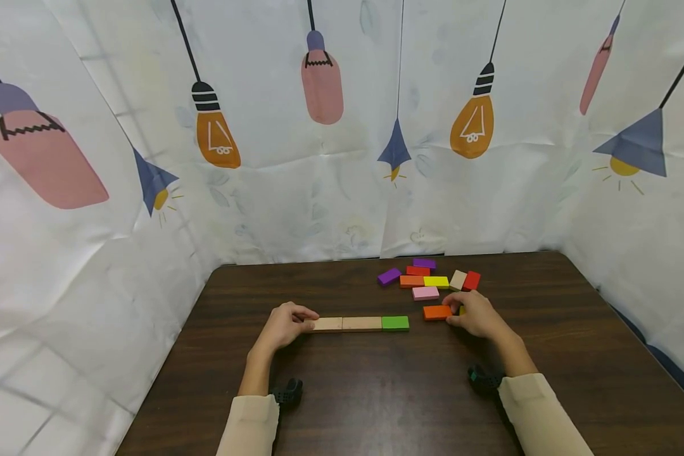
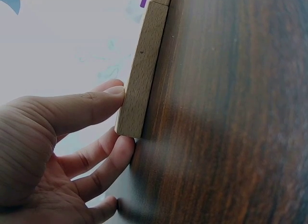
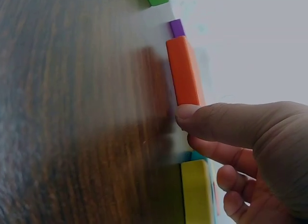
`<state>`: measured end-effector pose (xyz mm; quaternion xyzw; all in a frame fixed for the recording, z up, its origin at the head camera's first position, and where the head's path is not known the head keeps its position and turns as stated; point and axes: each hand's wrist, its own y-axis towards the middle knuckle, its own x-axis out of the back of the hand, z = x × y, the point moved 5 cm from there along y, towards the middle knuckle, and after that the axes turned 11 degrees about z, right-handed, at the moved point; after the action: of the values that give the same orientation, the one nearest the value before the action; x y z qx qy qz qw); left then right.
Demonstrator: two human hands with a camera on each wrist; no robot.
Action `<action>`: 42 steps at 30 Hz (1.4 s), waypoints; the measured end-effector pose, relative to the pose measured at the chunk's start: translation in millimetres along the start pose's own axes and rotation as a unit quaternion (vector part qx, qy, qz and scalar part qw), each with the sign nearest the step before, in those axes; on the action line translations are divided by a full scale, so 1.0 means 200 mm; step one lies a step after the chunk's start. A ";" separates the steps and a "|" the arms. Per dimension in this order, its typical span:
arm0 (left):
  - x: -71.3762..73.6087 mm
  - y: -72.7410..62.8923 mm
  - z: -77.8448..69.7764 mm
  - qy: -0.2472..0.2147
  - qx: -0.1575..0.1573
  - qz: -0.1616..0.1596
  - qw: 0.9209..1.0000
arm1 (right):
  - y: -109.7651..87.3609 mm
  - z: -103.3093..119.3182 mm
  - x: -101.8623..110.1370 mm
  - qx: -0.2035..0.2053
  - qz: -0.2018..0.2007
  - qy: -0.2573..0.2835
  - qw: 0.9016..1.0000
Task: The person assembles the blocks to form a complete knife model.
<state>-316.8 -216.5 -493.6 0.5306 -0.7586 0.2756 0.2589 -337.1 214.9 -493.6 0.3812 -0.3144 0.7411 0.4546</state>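
Three blocks lie end to end in a straight row on the dark table. At its left end my left hand [image 1: 287, 326] holds a plain wooden block [image 2: 139, 70], thumb and index finger on its sides and another fingertip at its end face. A second wooden block [image 1: 361, 324] adjoins it, then a shorter green block [image 1: 395, 323]. Right of the row, my right hand [image 1: 475, 313] pinches an orange block [image 1: 436, 313] by its right end between thumb and finger. A yellow block [image 3: 195, 190] is beneath the curled fingers, mostly hidden in the head view.
Behind the right hand lies a loose group of blocks: purple [image 1: 389, 277], pink [image 1: 425, 293], yellow [image 1: 436, 282], red [image 1: 471, 280], plain wood [image 1: 458, 280] and others. A patterned white curtain [image 1: 330, 209] hangs along the far table edge.
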 end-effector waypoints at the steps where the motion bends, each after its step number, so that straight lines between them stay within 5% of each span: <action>1: 0.00 0.00 0.00 0.000 0.000 -0.001 1.000 | 0.00 0.01 0.00 0.005 0.000 -0.002 1.000; 23: 0.00 0.00 -0.02 -0.003 0.002 0.001 1.000 | 0.01 0.11 -0.04 0.022 0.068 0.019 0.997; 42: 0.00 -0.02 -0.02 -0.004 -0.010 0.000 1.000 | 0.01 0.17 -0.08 0.034 0.070 0.014 0.997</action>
<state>-313.3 -215.2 -491.0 0.5292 -0.7621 0.2661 0.2613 -325.6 179.8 -490.6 0.3629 -0.3084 0.7869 0.3924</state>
